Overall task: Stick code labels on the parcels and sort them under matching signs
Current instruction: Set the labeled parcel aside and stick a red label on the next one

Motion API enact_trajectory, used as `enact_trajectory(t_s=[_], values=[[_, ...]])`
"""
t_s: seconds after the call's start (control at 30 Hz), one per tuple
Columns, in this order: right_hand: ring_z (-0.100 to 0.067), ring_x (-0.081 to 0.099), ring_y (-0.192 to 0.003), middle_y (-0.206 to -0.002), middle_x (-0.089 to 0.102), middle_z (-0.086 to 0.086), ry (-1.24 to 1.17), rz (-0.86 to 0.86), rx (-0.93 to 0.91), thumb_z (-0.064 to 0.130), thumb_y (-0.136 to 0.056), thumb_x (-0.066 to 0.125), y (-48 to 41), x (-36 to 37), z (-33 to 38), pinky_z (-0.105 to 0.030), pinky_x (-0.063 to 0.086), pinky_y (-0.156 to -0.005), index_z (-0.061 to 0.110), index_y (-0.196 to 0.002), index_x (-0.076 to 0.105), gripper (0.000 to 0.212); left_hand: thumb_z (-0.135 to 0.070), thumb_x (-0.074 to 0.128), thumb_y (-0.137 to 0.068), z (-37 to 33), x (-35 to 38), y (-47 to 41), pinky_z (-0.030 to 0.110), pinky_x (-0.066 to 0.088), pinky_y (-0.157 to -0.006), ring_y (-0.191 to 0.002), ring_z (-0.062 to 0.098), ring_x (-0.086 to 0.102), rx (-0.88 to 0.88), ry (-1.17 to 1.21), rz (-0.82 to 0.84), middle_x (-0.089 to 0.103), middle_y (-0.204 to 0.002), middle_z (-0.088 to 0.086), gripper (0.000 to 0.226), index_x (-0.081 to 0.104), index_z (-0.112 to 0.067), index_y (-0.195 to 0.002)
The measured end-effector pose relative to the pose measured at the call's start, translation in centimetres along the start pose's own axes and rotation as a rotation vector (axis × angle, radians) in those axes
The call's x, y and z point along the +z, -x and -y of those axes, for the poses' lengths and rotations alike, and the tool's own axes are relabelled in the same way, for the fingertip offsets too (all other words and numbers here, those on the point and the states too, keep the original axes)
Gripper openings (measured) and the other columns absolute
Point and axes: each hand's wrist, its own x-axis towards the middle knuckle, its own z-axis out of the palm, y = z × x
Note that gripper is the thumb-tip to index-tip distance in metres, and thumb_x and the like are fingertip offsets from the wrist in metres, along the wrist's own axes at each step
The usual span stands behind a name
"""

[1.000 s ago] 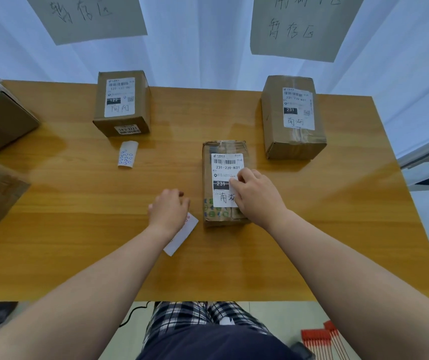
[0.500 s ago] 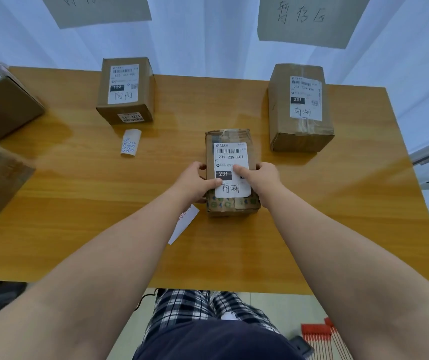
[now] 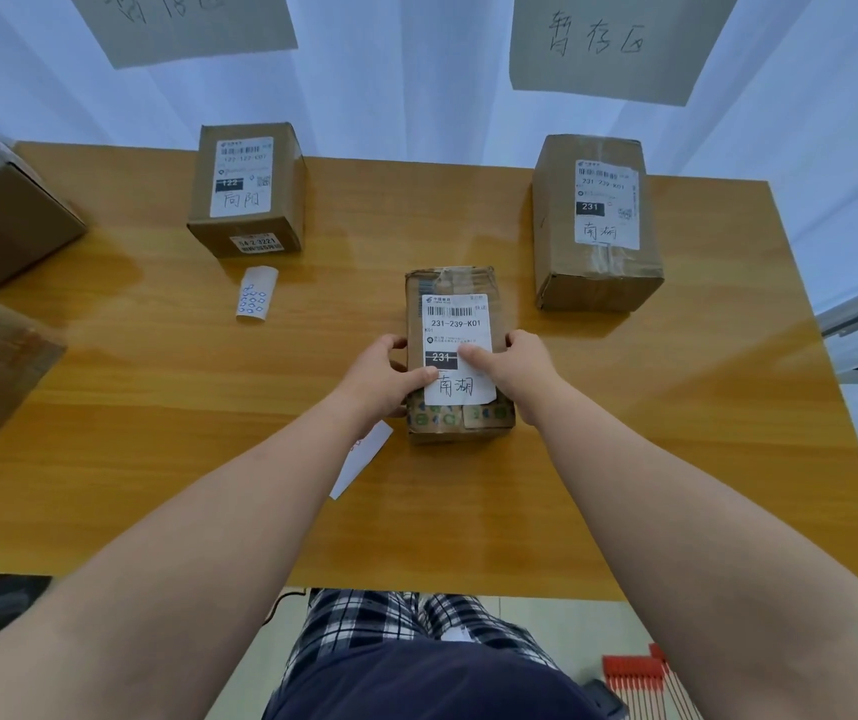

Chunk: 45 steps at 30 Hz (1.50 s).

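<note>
Far side of the desk (image 3: 156, 407), left: 122 parcel (image 3: 247, 194) under the left sign (image 3: 182, 23). Mid-desk, my left hand (image 3: 385, 379) grips the middle parcel's (image 3: 450, 280) left side, thumb on its 231 label (image 3: 455, 324); my right hand (image 3: 515, 371) grips the right side likewise. Farther right, a second 231 parcel (image 3: 598, 226) stands under the right sign (image 3: 603, 44).

Tabletop (image 3: 624, 407): honey-yellow wood grain. Parcels: brown cardboard; centre parcel (image 3: 460, 283) has a white label (image 3: 458, 324) with black barcode and a black band; green-printed tape (image 3: 460, 414) on its near end. Backing strip (image 3: 256, 294): white, blue marks. Signs (image 3: 603, 44): grey, dark handwriting. Trousers (image 3: 359, 623): black-and-white plaid. Curtain (image 3: 400, 80): pale blue-white.
</note>
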Motion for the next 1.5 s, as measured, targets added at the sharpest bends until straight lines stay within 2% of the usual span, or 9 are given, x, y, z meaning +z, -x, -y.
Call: enact_trajectory(t_s=[0.1,0.33,0.47,0.63,0.7,0.87,1.03,1.17,1.5], values=[[-0.021,0.065,-0.089,-0.11,0.065,-0.005,-0.1,0.051,0.019,0.027,-0.085,0.069,0.4,-0.7,0.1,-0.038,0.057,-0.075,0.011,-0.112,0.052,0.036,-0.022,0.067,-0.086,0.0,0.2,0.2,0.042,0.058,-0.072,-0.096,0.026,0.063,-0.005,0.012,0.001,0.055,-0.116,0.011,0.065,0.032,-0.022,-0.141],[-0.019,0.062,-0.098,-0.113,0.062,0.003,-0.221,0.278,0.053,0.021,-0.087,0.067,1.9,-2.1,-1.6,-0.04,0.054,-0.08,0.029,-0.144,0.03,0.068,-0.033,0.063,-0.088,0.1,0.7,1.0,0.027,0.054,-0.072,-0.099,0.02,0.059,-0.015,0.023,-0.015,0.057,-0.122,0.01,0.058,0.041,-0.005,-0.133],[-0.021,0.061,-0.107,-0.12,0.063,-0.001,-0.326,0.344,-0.019,0.008,-0.079,0.074,1.5,-3.2,-0.2,-0.04,0.056,-0.084,0.023,-0.135,0.039,0.067,-0.036,0.07,-0.081,-2.3,0.2,1.0,0.024,0.047,-0.069,-0.097,0.015,0.06,0.028,0.063,0.072,0.055,-0.114,0.0,0.072,0.025,-0.032,-0.136],[-0.015,0.056,-0.112,-0.126,0.055,0.001,-0.336,0.42,-0.118,0.001,-0.079,0.072,0.8,-5.4,2.4,-0.032,0.056,-0.084,0.023,-0.13,0.04,0.064,-0.034,0.076,-0.075,-6.1,-1.9,-0.9,0.046,0.055,-0.082,-0.102,0.024,0.061,-0.021,0.058,0.171,0.057,-0.115,-0.002,0.076,0.023,-0.049,-0.128],[-0.012,0.056,-0.111,-0.12,0.056,0.006,-0.227,0.346,-0.195,0.004,-0.082,0.07,0.4,-6.5,3.3,-0.028,0.053,-0.087,0.023,-0.131,0.042,0.059,-0.031,0.075,-0.077,-7.2,-2.0,-2.1,0.044,0.057,-0.081,-0.1,0.023,0.062,-0.02,0.078,0.165,0.057,-0.115,-0.001,0.075,0.024,-0.044,-0.13],[-0.024,0.051,-0.114,-0.121,0.055,-0.006,0.384,-0.401,-0.385,0.026,-0.093,0.053,-3.4,-9.9,5.0,-0.041,0.045,-0.099,0.015,-0.124,0.056,0.033,-0.029,0.071,-0.081,-9.5,-0.3,-5.8,0.038,0.057,-0.073,-0.101,0.025,0.061,0.009,0.124,0.094,0.054,-0.118,0.001,0.078,0.019,-0.037,-0.139],[-0.043,-0.004,-0.144,-0.159,-0.004,-0.012,0.798,-0.254,-0.029,0.062,-0.091,0.034,-6.8,-11.9,4.8,-0.062,0.001,-0.111,0.04,-0.149,0.011,0.066,-0.029,0.068,-0.085,-10.2,1.5,-9.3,0.036,0.054,-0.078,-0.104,0.023,0.056,-0.024,0.045,0.083,0.049,-0.125,0.003,0.081,0.014,-0.032,-0.145],[-0.043,-0.009,-0.143,-0.159,-0.013,-0.009,0.803,-0.236,0.012,0.073,-0.085,0.034,-8.1,-12.1,3.5,-0.066,0.005,-0.11,0.047,-0.147,0.001,0.075,-0.029,0.067,-0.085,-10.7,2.3,-11.7,0.045,0.046,-0.099,-0.115,0.026,0.052,-0.003,-0.023,0.022,0.045,-0.138,0.008,0.082,0.015,-0.021,-0.148],[-0.044,-0.007,-0.143,-0.159,-0.013,-0.008,0.728,-0.247,0.087,0.067,-0.085,0.044,-8.5,-16.0,2.4,-0.065,0.009,-0.111,0.046,-0.147,0.005,0.076,-0.03,0.066,-0.086,-13.8,7.9,-13.9,0.048,0.046,-0.098,-0.118,0.028,0.051,0.14,-0.235,-0.047,0.047,-0.139,0.008,0.076,0.02,-0.015,-0.145]])
